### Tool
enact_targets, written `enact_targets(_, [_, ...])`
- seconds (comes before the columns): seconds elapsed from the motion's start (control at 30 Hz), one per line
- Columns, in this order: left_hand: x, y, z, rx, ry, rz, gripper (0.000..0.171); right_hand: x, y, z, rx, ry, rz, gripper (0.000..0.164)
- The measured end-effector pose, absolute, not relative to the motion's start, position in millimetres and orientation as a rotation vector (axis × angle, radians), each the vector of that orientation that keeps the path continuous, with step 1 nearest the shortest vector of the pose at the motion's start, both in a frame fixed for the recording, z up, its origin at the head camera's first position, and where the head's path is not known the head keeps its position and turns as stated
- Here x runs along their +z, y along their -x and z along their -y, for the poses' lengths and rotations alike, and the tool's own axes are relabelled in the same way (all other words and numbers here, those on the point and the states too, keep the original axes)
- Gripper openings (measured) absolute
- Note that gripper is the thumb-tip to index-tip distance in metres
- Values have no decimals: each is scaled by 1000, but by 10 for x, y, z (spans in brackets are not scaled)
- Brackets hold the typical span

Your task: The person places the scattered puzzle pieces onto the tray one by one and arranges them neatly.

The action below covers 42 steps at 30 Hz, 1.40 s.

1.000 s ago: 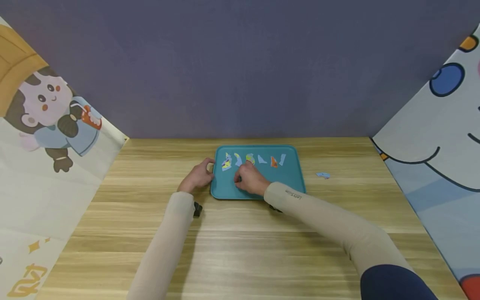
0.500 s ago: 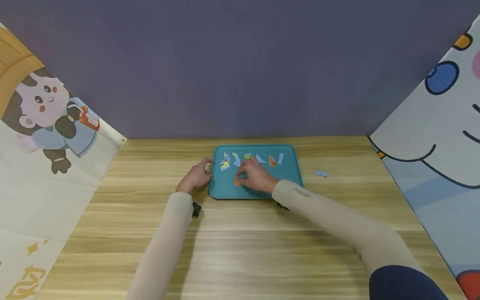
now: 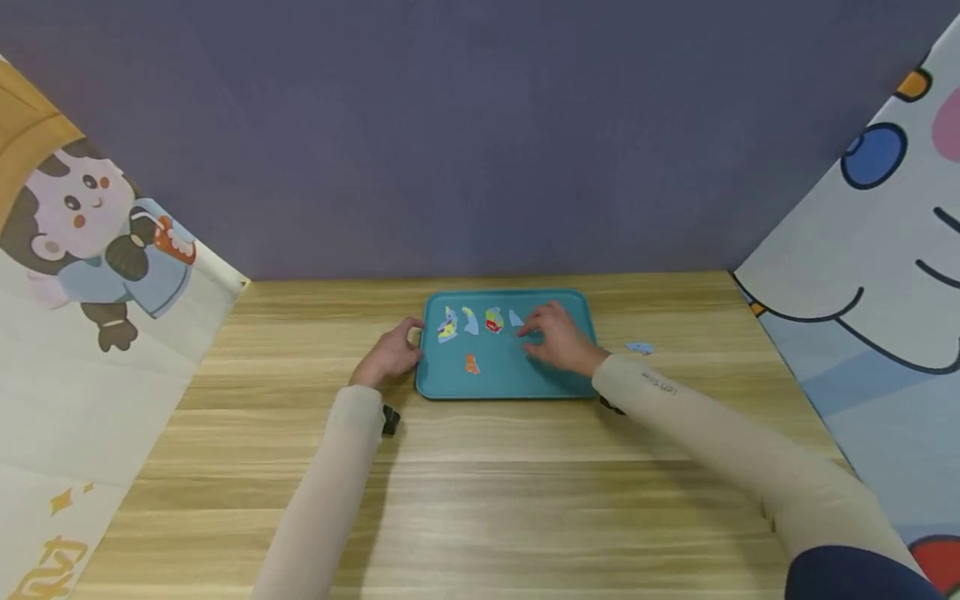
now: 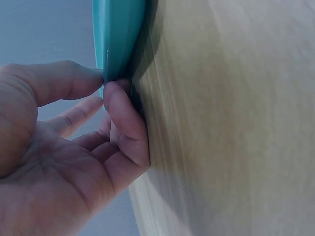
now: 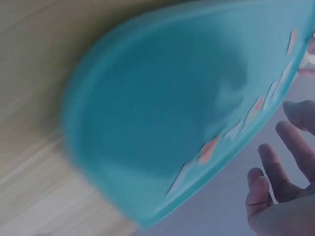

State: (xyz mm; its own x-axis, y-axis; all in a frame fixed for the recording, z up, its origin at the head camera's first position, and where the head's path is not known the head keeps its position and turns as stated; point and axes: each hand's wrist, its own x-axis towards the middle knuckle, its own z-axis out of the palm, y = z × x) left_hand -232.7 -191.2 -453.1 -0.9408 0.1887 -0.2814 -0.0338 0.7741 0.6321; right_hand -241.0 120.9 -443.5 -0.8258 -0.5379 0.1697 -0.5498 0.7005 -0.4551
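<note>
My left hand (image 3: 387,353) pinches the left rim of the teal tray (image 3: 555,388); in the left wrist view the thumb is above and a curled finger beneath. Over the tray's right half hovers my right hand (image 3: 561,337), fingers loosely spread, holding nothing. On the tray, a back row has a yellow-and-blue paper piece (image 3: 447,325), a curved pale-blue piece (image 3: 470,321), a green-and-red piece (image 3: 493,320) and a blue triangular piece (image 3: 515,317). Nearer the front lies an orange piece (image 3: 472,363). The right wrist view shows another orange piece (image 5: 208,149) and a pale strip (image 5: 179,179), hidden by my hand in the head view.
Another light-blue paper piece (image 3: 639,347) lies on the wooden table (image 3: 480,500), right of the tray. A purple-grey wall (image 3: 480,150) stands behind the table, with printed panels at both sides.
My right hand has let go of the orange piece at the tray's front left and moved right. The green-and-red piece is uncovered. The left hand stays on the rim.
</note>
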Motion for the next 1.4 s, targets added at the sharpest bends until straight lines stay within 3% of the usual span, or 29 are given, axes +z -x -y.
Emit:
enact_targets(0.53, [-4540,2320,1907,939,-99,-2633,52,-4375,2497,-1959,837,-742,2891,24])
enact_targets(0.97, [-4516,2302,1900,965,-100,-2618,53,-4568,2494,-2654,878,-518,2972,23])
enact_targets(1.13, [-4515,2313,1908,960,-100,-2627,53,-4612,2437,-2791,846,-533,2972,22])
enact_targets(1.4, [-4531,2321,1905,971,-108,-2629,54,-4668,2349,-2854,865,-411,3062,35])
